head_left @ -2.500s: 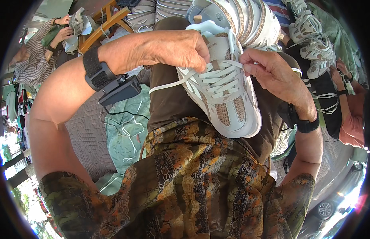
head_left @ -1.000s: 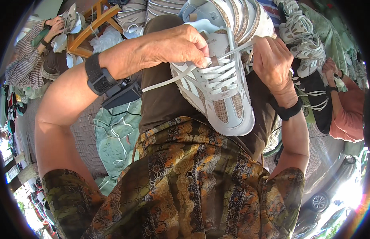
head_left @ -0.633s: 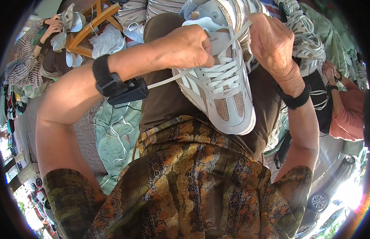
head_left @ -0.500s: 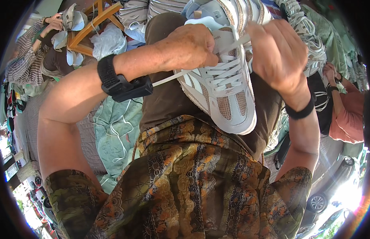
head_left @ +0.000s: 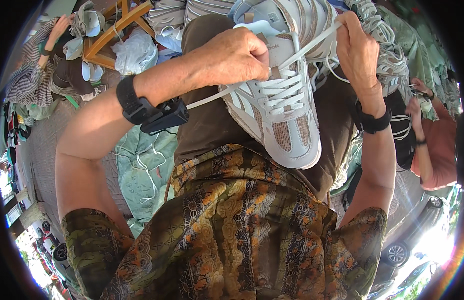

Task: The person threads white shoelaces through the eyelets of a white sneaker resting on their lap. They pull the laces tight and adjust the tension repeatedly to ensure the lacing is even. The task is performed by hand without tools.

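Note:
A beige and white sneaker (head_left: 298, 141) rests on my lap, toe pointing toward me, with flat white laces crossed over its tongue. My left hand (head_left: 238, 57) is closed at the upper eyelet edge, its fingertips partly hidden against the shoe. One lace end (head_left: 209, 101) comes out below this hand and runs left toward the wrist strap. My right hand (head_left: 359, 52), raised to the right of the shoe, grips the other length of shoelace (head_left: 312, 45). That length stretches straight from the upper eyelets to my fingers, and a loose loop hangs below the hand.
More sneakers (head_left: 389, 60) are piled beyond my knees and at right. A wooden frame (head_left: 109, 45) and a plastic bag (head_left: 136, 51) lie at far left. Green cloth (head_left: 144, 167) is beside my left leg. People work at both sides, one in a pink top (head_left: 437, 147).
My right hand has moved up and slightly right, away from the shoe, drawing the lace out longer. My left hand has barely moved. The sneaker stays in place.

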Tool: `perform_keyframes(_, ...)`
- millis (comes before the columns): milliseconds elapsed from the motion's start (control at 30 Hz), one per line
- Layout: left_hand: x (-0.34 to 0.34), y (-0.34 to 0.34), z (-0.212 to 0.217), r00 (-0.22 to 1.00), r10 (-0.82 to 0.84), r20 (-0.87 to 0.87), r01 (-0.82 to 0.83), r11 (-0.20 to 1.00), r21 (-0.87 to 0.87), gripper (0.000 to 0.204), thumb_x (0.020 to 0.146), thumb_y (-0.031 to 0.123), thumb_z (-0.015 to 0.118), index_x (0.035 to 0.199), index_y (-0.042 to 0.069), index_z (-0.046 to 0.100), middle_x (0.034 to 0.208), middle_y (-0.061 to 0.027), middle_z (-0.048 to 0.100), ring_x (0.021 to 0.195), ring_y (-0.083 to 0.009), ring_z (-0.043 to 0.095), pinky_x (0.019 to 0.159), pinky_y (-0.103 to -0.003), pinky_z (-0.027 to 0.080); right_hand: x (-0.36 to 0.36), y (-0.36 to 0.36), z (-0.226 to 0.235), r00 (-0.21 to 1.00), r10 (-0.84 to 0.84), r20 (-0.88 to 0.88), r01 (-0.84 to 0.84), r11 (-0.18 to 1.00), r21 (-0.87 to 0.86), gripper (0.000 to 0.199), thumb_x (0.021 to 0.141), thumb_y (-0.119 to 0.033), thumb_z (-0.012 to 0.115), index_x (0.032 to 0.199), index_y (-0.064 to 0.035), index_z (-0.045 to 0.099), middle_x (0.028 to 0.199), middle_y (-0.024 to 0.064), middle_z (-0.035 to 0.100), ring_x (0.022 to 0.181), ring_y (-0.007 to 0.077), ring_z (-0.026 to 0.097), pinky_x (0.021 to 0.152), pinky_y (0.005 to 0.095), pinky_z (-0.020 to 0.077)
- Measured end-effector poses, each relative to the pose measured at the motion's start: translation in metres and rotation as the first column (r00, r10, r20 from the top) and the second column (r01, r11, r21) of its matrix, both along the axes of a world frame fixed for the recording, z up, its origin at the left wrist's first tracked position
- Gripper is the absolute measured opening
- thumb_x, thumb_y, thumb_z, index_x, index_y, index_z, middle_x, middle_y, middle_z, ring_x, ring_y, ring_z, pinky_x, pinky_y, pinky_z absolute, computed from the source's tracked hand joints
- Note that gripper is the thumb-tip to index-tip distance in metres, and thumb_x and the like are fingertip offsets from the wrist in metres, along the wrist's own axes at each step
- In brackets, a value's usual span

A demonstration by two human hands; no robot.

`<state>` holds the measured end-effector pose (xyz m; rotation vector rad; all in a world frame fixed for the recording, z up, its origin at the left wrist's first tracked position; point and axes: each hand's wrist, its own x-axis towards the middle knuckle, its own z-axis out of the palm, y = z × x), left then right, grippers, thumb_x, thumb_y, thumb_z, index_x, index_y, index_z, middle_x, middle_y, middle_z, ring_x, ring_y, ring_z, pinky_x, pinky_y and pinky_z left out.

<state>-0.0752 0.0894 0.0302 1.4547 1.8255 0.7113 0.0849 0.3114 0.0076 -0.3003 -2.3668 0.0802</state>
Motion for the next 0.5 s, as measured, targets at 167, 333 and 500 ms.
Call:
perform_keyframes(167, -0.002, -0.013, 0.005, 0.999, -0.011, -0.048, 0.019, 0.986, 0.167, 0.017, 0.08, 0.012, 0.066, 0.086, -0.004, 0.064, 0.08, -0.0086, 0.06, 0.077, -0.0175, 0.057, 0.07, -0.032, 0.046, 0.014, 0.004, 0.006, 1.0, -0.021, 0.018, 0.024, 0.991, -0.133, 0.014, 0.093, -0.009, 0.051, 0.103, -0.0108, 0.06, 0.067, 0.0134, 0.06, 0.057, 0.0288, 0.061, 0.056, 0.0368, 0.0478)
perform_keyframes(333, 0.012, -0.031, 0.012, 0.94, 0.026, -0.34, 0.139, 0.881, 0.452, 0.014, 0.082, 0.009, 0.066, 0.084, -0.003, 0.058, 0.091, -0.009, 0.058, 0.089, -0.0253, 0.056, 0.076, -0.034, 0.045, 0.059, 0.031, 0.011, 0.982, -0.151, 0.113, 0.171, 0.965, -0.2, 0.011, 0.092, -0.011, 0.05, 0.1, -0.0098, 0.059, 0.07, 0.0162, 0.061, 0.062, 0.0344, 0.06, 0.059, 0.0408, 0.0473)
perform_keyframes(500, 0.014, -0.059, 0.027, 0.988, 0.004, -0.154, 0.006, 0.998, 0.06, 0.01, 0.087, 0.007, 0.063, 0.083, -0.001, 0.058, 0.075, -0.0084, 0.057, 0.065, -0.0171, 0.054, 0.061, -0.031, 0.043, 0.089, 0.053, 0.005, 0.969, -0.188, 0.163, 0.232, 0.92, -0.316, 0.016, 0.095, -0.014, 0.049, 0.105, -0.0085, 0.06, 0.069, 0.0151, 0.057, 0.061, 0.0279, 0.057, 0.062, 0.036, 0.0461)
